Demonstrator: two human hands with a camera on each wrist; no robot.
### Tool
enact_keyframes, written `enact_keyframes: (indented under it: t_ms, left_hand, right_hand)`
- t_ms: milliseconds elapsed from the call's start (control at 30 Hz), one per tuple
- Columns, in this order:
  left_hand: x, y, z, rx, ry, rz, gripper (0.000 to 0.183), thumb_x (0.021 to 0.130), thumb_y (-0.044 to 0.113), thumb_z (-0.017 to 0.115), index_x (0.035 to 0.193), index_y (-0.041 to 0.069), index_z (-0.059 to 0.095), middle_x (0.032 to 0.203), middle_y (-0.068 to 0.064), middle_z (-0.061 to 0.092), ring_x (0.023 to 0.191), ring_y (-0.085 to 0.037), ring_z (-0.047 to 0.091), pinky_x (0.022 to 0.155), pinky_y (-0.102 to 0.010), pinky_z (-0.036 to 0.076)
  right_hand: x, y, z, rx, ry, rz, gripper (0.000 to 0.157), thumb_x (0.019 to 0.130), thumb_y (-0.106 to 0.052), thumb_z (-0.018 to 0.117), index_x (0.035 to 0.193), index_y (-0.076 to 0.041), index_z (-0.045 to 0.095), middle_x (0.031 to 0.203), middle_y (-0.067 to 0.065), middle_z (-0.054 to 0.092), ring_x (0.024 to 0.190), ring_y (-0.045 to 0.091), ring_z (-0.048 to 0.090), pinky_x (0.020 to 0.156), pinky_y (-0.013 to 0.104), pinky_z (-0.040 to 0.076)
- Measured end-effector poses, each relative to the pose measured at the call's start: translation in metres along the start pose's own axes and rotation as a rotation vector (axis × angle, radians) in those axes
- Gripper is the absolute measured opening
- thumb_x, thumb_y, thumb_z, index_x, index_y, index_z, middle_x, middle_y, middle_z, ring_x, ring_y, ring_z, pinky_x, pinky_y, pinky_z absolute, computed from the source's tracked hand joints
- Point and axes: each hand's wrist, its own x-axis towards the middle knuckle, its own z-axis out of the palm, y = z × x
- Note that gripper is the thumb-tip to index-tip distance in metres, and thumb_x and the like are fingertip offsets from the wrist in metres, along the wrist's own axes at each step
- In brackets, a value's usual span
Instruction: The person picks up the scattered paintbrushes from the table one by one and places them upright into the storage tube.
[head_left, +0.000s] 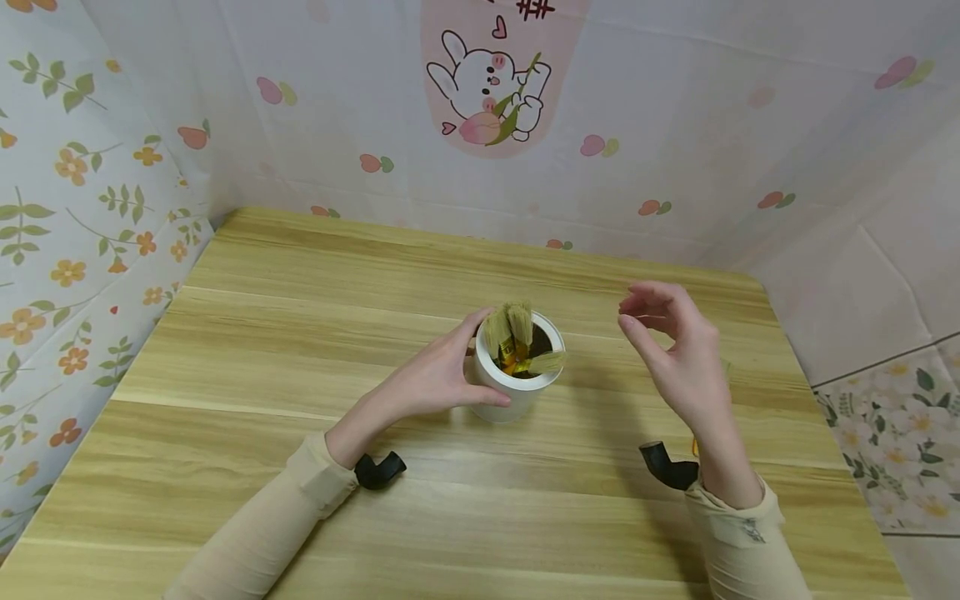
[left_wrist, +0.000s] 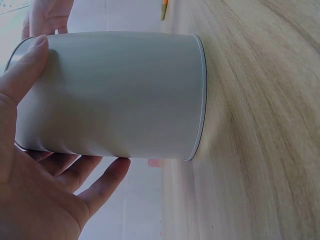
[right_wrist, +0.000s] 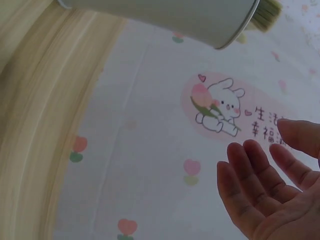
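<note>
A white cylindrical container [head_left: 504,407] stands upright on the wooden table. My left hand [head_left: 438,371] grips its side near the rim, with the thumb at the front and the fingers wrapped around the far side; the left wrist view shows the container's plain wall [left_wrist: 120,95]. Several paintbrushes [head_left: 519,325] stand inside with pale bristles up, one leaning over the right of the rim. To the right of the container my right hand [head_left: 678,354] hangs above the table, fingers loosely bent and holding nothing. In the right wrist view its fingers [right_wrist: 250,182] are apart from the thumb.
Behind my right forearm an orange thing [head_left: 695,447] lies on the table [head_left: 480,517], mostly hidden. Black curved pieces [head_left: 378,472] show beside both wrists. A printed cloth [head_left: 315,108] hangs along the back edge, and a flowered one [head_left: 75,250] on the left.
</note>
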Motion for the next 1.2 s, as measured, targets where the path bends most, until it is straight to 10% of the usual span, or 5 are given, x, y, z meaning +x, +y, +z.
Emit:
enact_keyframes:
  t_ms: [767,967,1200]
  left_hand:
    - [0.001,0.002,0.001,0.007,-0.019,-0.039,0.122,0.073,0.053,0.090,0.164,0.023,0.016,0.159,-0.011,0.044,0.144,-0.031,0.048,0.114,-0.057,0.044]
    - [0.000,0.003,0.000,0.007,-0.020,-0.045,0.123,0.073,0.053,0.090,0.165,0.023,0.015,0.160,-0.011,0.043,0.142,-0.031,0.050,0.114,-0.057,0.045]
    - [0.000,0.003,0.000,0.007,-0.016,-0.035,0.121,0.073,0.053,0.090,0.164,0.026,0.015,0.159,-0.010,0.044,0.142,-0.030,0.051,0.113,-0.056,0.045]
  right_hand:
    - [-0.031,0.074,-0.052,-0.192,-0.034,0.233,0.047,0.101,-0.015,0.065,0.145,-0.005,0.050,0.111,-0.017,0.057,0.099,-0.019,0.051,0.084,0.000,0.040]
    - [-0.030,0.099,-0.078,-0.248,-0.148,0.371,0.061,0.103,-0.027,0.062,0.154,-0.005,0.037,0.125,0.007,0.058,0.094,-0.019,0.044,0.073,0.003,0.040]
    - [-0.031,0.123,-0.095,-0.250,-0.366,0.554,0.081,0.103,-0.029,0.063,0.158,0.008,0.018,0.133,0.039,0.048,0.098,0.040,0.069,0.065,0.031,0.061]
